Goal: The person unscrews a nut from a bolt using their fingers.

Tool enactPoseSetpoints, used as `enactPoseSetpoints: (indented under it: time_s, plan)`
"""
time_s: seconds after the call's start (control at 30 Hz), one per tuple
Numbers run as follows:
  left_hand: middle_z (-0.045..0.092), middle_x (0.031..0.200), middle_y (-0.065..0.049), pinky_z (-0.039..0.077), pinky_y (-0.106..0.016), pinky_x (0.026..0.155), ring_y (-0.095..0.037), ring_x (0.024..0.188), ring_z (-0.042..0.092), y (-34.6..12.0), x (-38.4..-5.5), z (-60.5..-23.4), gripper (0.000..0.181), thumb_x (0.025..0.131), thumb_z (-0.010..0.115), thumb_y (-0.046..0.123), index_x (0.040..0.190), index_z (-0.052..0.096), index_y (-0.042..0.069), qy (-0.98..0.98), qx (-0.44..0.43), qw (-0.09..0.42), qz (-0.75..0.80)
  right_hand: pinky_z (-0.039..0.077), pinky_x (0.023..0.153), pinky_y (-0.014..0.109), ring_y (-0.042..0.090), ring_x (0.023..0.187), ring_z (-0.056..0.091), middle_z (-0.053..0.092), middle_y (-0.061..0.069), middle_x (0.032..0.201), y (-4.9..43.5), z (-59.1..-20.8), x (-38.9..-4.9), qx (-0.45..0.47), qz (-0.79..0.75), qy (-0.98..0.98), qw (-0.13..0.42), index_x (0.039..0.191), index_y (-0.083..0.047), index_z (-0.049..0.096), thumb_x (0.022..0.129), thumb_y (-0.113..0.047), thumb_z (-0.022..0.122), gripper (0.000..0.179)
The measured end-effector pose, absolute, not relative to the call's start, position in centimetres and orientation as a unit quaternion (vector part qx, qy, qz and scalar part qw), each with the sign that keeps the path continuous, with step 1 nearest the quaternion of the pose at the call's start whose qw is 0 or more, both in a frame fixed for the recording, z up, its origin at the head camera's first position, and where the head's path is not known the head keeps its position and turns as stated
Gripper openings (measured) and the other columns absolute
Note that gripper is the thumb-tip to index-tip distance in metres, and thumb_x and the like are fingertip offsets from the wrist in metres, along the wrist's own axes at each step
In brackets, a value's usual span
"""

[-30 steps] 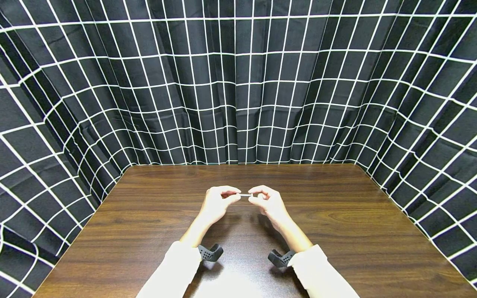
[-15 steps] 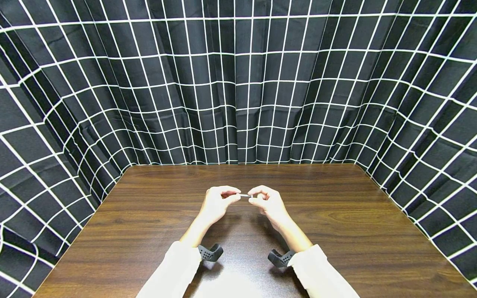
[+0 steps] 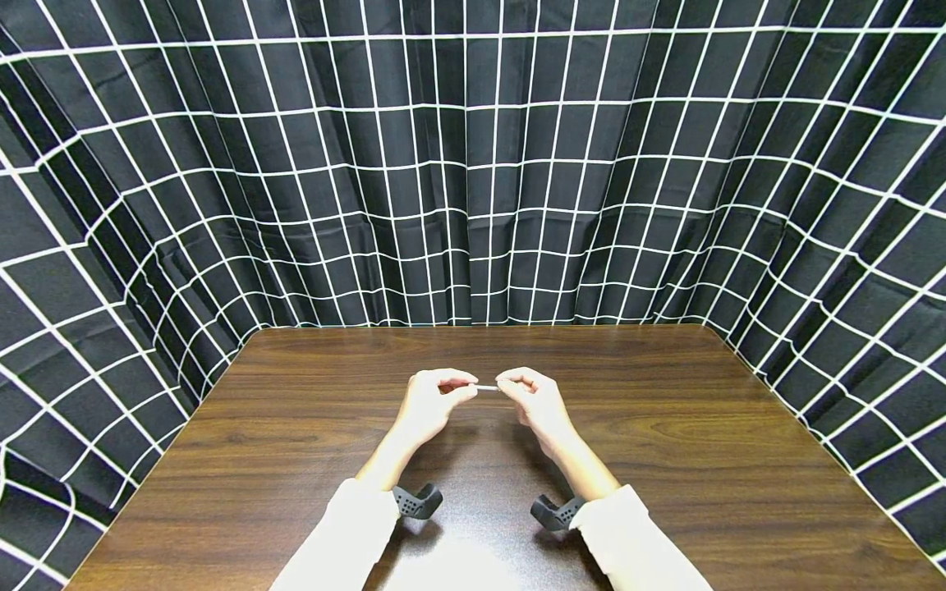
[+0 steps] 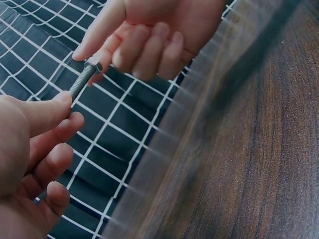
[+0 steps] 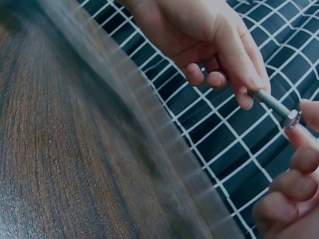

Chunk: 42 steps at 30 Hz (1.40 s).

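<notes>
A grey threaded bolt (image 4: 82, 80) with a hexagonal piece (image 4: 93, 65) at one end is held up over the table. My left hand (image 3: 429, 402) pinches the bolt's other end between thumb and index finger, hiding that end. The other left fingers are loosely curled below. My right hand (image 3: 538, 408) has its thumb and index finger around the hexagonal end, fingertips right at it. In the right wrist view, the hexagonal piece (image 5: 292, 119) shows between those fingertips, and the left hand (image 5: 199, 35) grips the shaft from the opposite side.
A brown wood-grain table (image 3: 332, 435) lies under both hands. Black curtains (image 3: 414, 180) with a white grid stand behind it and at both sides. A dark camera mount (image 3: 419, 501) sits on the left wrist and another camera mount (image 3: 556, 513) on the right.
The right thumb and index finger were spread wider at the bolt's end half a second ago; they are now closer together and slightly further right. The left hand keeps its place and hold.
</notes>
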<state>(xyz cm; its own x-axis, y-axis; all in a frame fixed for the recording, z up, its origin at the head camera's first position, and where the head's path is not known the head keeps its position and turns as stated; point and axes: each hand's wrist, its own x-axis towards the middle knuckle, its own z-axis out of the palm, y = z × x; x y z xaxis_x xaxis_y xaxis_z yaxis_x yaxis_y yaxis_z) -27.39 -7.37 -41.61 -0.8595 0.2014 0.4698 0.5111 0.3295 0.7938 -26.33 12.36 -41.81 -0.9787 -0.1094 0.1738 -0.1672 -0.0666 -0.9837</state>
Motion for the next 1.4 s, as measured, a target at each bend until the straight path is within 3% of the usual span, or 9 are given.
enactPoseSetpoints:
  time_s: [0.23, 0.47, 0.67, 0.87, 1.17, 1.4]
  plan:
    - [0.073, 0.084, 0.003, 0.049, -0.026, 0.064, -0.013, 0.072, 0.065, -7.25, -27.46, -41.88, 0.012, 0.083, 0.076, 0.012, 0.095, 0.076, 0.011, -0.808, -0.221, 0.144, -0.527, 0.018, 0.039, 0.020, 0.006, 0.042, 0.026, 0.036, -0.005, 0.047, 12.17, -42.03, -26.42, 0.046, 0.694, -0.718, -0.015, 0.081, 0.000, 0.064, 0.098, -0.032, 0.056, 0.037]
    - [0.073, 0.083, 0.004, 0.048, -0.026, 0.063, -0.009, 0.070, 0.064, -7.18, -27.42, -41.89, 0.013, 0.083, 0.077, 0.012, 0.096, 0.076, 0.009, -0.810, -0.227, 0.145, -0.521, 0.018, 0.039, 0.020, 0.006, 0.041, 0.025, 0.033, -0.007, 0.045, 11.98, -42.21, -26.42, 0.050, 0.682, -0.729, -0.021, 0.070, -0.005, 0.062, 0.097, -0.034, 0.057, 0.040]
    - [0.073, 0.085, 0.004, 0.049, -0.026, 0.064, -0.010, 0.072, 0.065, -7.18, -27.38, -41.87, 0.012, 0.083, 0.077, 0.013, 0.095, 0.076, 0.010, -0.810, -0.229, 0.145, -0.520, 0.017, 0.039, 0.021, 0.006, 0.041, 0.022, 0.031, -0.007, 0.047, 12.00, -42.16, -26.33, 0.065, 0.681, -0.729, -0.014, 0.075, 0.002, 0.062, 0.097, -0.023, 0.058, 0.033]
    - [0.073, 0.085, 0.004, 0.049, -0.026, 0.064, -0.009, 0.072, 0.065, -7.24, -27.42, -41.83, 0.012, 0.083, 0.076, 0.012, 0.095, 0.076, 0.009, -0.810, -0.227, 0.146, -0.521, 0.018, 0.041, 0.021, 0.006, 0.042, 0.023, 0.032, -0.008, 0.048, 12.12, -42.11, -26.31, 0.085, 0.681, -0.727, -0.007, 0.091, 0.014, 0.059, 0.095, -0.020, 0.062, 0.035]
    - [0.073, 0.085, 0.004, 0.048, -0.025, 0.063, -0.009, 0.071, 0.064, -7.39, -27.56, -41.91, 0.012, 0.083, 0.077, 0.013, 0.094, 0.076, 0.010, -0.804, -0.221, 0.145, -0.533, 0.018, 0.042, 0.021, 0.005, 0.042, 0.023, 0.032, -0.009, 0.051, 12.19, -42.13, -26.39, 0.098, 0.694, -0.713, -0.005, 0.090, 0.000, 0.065, 0.091, -0.010, 0.066, 0.011]
    - [0.073, 0.085, 0.003, 0.048, -0.026, 0.063, -0.009, 0.071, 0.063, -7.54, -27.51, -41.68, 0.013, 0.083, 0.077, 0.014, 0.096, 0.076, 0.010, -0.806, -0.219, 0.142, -0.532, 0.019, 0.041, 0.020, 0.003, 0.042, 0.024, 0.040, -0.009, 0.055, 12.17, -42.17, -26.42, 0.102, 0.701, -0.706, 0.008, 0.100, 0.007, 0.063, 0.088, -0.004, 0.068, 0.017]
